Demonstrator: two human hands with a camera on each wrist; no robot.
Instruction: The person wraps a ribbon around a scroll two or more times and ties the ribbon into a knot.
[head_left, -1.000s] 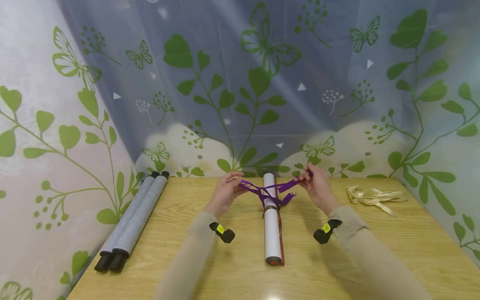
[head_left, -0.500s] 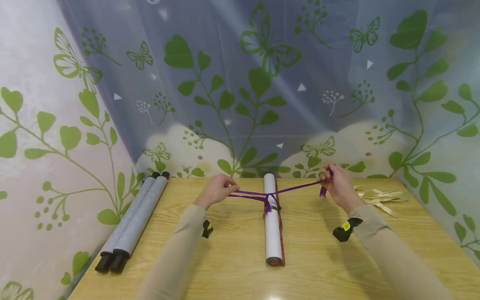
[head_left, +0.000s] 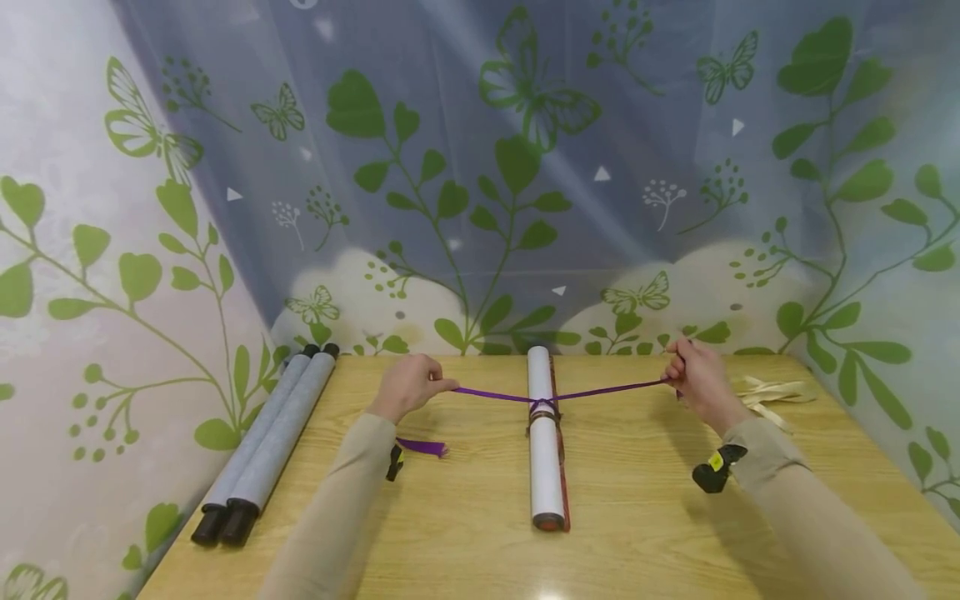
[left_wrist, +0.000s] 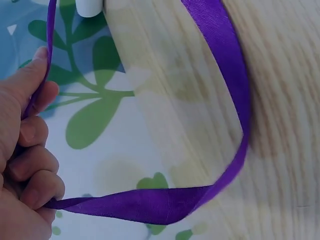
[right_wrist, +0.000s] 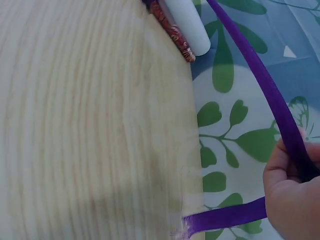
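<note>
A white scroll (head_left: 545, 475) with dark end caps lies lengthwise on the table, a red patterned strip along its right side. Around its upper part runs a purple ribbon (head_left: 495, 394), crossed in a small knot on top. My left hand (head_left: 408, 386) grips one end to the left of the scroll; a loose tail hangs below that hand, and in the left wrist view the ribbon (left_wrist: 145, 205) loops out from the curled fingers. On the other side my right hand (head_left: 699, 379) grips the opposite end, its short frayed tail (right_wrist: 225, 214) sticking out in the right wrist view.
Two grey rolls (head_left: 281, 433) with black ends lie side by side along the table's left edge. A heap of cream ribbon (head_left: 772, 392) sits at the right, partly behind my right hand. A patterned curtain (head_left: 480, 208) stands behind the wooden table (head_left: 630, 533).
My hands have moved apart, left hand leftward and right hand rightward. The purple ribbon, loose and looped before, is now stretched taut, and its crossing has drawn down small onto the scroll.
</note>
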